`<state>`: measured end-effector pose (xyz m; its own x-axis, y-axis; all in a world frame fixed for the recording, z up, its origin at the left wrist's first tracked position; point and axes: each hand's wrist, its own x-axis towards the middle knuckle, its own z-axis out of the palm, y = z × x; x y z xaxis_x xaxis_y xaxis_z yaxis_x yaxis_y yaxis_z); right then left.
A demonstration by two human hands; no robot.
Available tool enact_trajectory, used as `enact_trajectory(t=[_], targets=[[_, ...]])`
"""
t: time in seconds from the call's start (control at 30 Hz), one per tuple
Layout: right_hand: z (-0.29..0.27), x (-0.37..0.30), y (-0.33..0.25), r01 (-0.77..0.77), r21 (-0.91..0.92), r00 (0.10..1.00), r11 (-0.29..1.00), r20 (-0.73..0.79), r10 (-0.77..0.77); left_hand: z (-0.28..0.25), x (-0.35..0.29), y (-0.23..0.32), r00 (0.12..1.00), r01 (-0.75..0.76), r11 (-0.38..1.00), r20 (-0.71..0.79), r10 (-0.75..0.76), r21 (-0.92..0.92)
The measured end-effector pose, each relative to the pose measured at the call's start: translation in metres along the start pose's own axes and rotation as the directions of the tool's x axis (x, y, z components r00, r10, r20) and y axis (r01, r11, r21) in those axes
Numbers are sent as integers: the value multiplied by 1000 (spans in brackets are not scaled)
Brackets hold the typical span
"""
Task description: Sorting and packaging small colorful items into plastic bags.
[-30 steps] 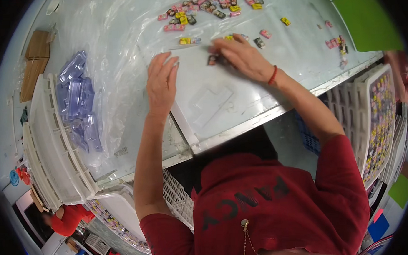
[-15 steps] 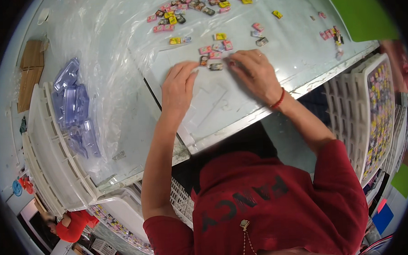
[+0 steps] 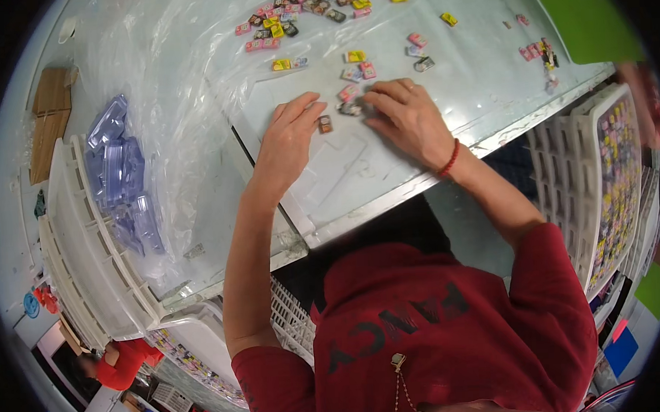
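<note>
Small, flat rectangular pieces in several colours lie on the table, their kind too small to make out. My left hand (image 3: 286, 138) rests on the table with fingers bent and apart, its thumb side beside a brown piece (image 3: 326, 124). To the right, my right hand (image 3: 412, 120) has its fingers spread and slightly curled, the tips close to a pink piece (image 3: 349, 94) and a black-and-white piece (image 3: 349, 109). Neither hand visibly grips anything. Just beyond are a white-blue piece (image 3: 351, 74), a pink one (image 3: 368, 70) and a yellow one (image 3: 354, 56).
A heap of similar pieces (image 3: 314, 8) lies at the far side on clear plastic sheeting (image 3: 185, 87). Clear bluish plastic trays (image 3: 115, 171) sit at left. Stacked white crates (image 3: 565, 188) stand at right. A green board (image 3: 587, 18) covers the far right corner.
The brown piece has come nearer to me, beside my left thumb. The pink pieces between my hands have shifted, and the black-and-white one has turned. Both hands stay near the same spot.
</note>
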<state>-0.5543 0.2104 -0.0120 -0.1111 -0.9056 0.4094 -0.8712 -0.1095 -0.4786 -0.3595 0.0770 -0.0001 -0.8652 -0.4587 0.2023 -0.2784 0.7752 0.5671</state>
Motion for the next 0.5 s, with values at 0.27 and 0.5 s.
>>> enact_trajectory(t=[0.27,0.5], targets=[[22,10,-11,97,-66,995,993,-17,-98,-9,-3,-5,996,9,995,84,0,-102],[4,11,-15,1,-77,999,997,-38,-4,-12,-11,0,952,300,909,156,-265,-288]])
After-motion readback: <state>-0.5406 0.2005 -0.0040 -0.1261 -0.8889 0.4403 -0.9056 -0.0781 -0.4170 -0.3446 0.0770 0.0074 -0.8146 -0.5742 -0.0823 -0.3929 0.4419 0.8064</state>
